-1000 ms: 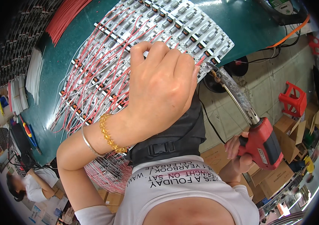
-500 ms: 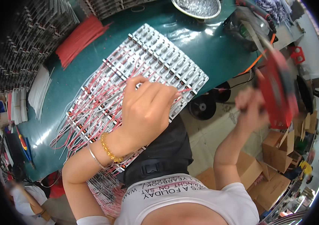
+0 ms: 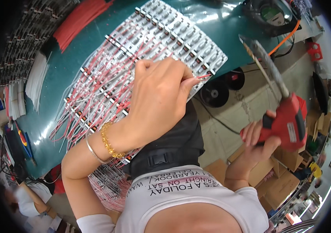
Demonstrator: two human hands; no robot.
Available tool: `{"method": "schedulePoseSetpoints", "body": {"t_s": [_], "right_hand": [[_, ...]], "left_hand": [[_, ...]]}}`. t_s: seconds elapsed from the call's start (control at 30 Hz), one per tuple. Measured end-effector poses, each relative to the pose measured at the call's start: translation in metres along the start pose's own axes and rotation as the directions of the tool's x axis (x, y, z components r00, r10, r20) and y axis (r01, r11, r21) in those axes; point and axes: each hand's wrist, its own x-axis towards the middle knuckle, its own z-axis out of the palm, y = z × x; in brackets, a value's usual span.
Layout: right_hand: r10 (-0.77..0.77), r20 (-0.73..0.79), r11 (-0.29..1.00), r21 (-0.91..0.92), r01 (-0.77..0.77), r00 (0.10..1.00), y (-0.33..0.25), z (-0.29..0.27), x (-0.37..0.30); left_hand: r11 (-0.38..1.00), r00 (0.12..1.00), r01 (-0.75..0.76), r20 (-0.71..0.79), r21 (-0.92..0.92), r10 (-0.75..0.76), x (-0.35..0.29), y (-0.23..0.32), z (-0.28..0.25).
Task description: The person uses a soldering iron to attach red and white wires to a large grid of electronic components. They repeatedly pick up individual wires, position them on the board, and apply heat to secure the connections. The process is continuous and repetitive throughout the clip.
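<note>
A silvery panel of small circuit boards [image 3: 208, 46] lies tilted at the front edge of the green table, many red and white wires [image 3: 99, 77] fanning off its left half. My left hand [image 3: 159, 91] rests over the panel, thumb and forefinger pinched on a short red wire [image 3: 203, 77] near its right corner. Out to the right of the table, my right hand [image 3: 256, 143] is wrapped round the handle of a red and black soldering gun [image 3: 291, 124]. Its long metal tip and a thin guide tube point up and left, apart from the panel.
Bundles of red wires [image 3: 78, 23] and white wires [image 3: 37, 79] lie on the table's left. A screwdriver [image 3: 23, 139] is near the left edge. Black reels [image 3: 214, 93] sit below the table; cardboard boxes [image 3: 278, 186] stand at right. An orange cable [image 3: 286, 40] runs at upper right. Another person [image 3: 29, 198] is at lower left.
The soldering gun, blurred and higher before, has come down with my right hand, its tip now in plain sight. My left hand still pinches the red wire. The whole view has shifted somewhat.
</note>
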Motion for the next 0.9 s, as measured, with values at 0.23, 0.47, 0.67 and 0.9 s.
{"method": "schedulePoseSetpoints", "body": {"t_s": [0.23, 0.47, 0.67, 0.9], "right_hand": [[0.180, 0.016, 0.980, -0.087, -0.178, 0.983, -0.001, -0.008, -0.068], [0.257, 0.078, 0.960, -0.133, -0.245, 0.963, 0.005, -0.009, -0.068], [0.280, 0.092, 0.950, -0.169, -0.262, 0.956, 0.005, -0.006, -0.066], [0.243, 0.105, 0.961, -0.161, -0.224, 0.964, 0.004, -0.007, -0.067]], "left_hand": [[0.965, 0.992, -0.118, 0.067, 0.236, 0.105, -0.009, 0.000, 0.018], [0.956, 0.991, -0.131, 0.069, 0.262, 0.117, -0.009, 0.000, 0.019], [0.950, 0.989, -0.148, 0.053, 0.276, 0.139, -0.010, -0.001, 0.021], [0.945, 0.990, -0.142, 0.035, 0.294, 0.138, -0.011, 0.000, 0.021]]}}
